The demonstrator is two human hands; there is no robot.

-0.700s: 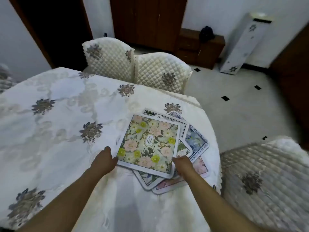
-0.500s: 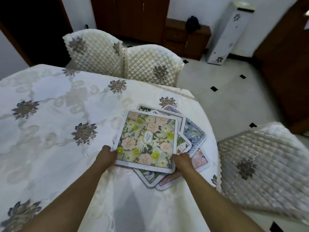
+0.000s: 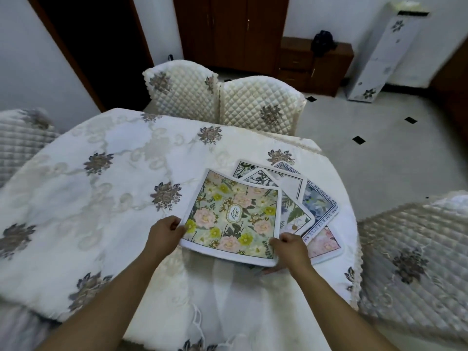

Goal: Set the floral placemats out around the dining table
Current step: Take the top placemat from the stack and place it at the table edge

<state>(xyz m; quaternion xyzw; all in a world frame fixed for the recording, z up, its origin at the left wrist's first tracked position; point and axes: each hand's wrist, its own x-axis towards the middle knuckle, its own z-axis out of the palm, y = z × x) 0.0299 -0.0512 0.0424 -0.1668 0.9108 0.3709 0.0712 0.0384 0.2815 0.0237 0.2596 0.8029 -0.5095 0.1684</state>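
A square green floral placemat (image 3: 231, 215) with pink and yellow flowers and a white border is lifted off a fanned pile of other placemats (image 3: 320, 206) near the right edge of the dining table (image 3: 101, 188). My left hand (image 3: 166, 230) grips its near left corner. My right hand (image 3: 291, 249) grips its near right corner, thumb on top. The mat bends slightly, with its near edge raised above the cloth. Several mats lie beneath it, blue, pink and fern-patterned, partly hidden by the top one.
A cream embroidered tablecloth covers the round table. Two quilted chairs (image 3: 220, 97) stand at the far side, another chair (image 3: 415, 259) at the right and one (image 3: 22, 138) at the left. Beyond are a wooden cabinet (image 3: 314, 64) and a white floor unit (image 3: 379, 54).
Both hands have closed on the top mat's near corners and raised it off the pile. The mat now bends and shows more of the mats under it.
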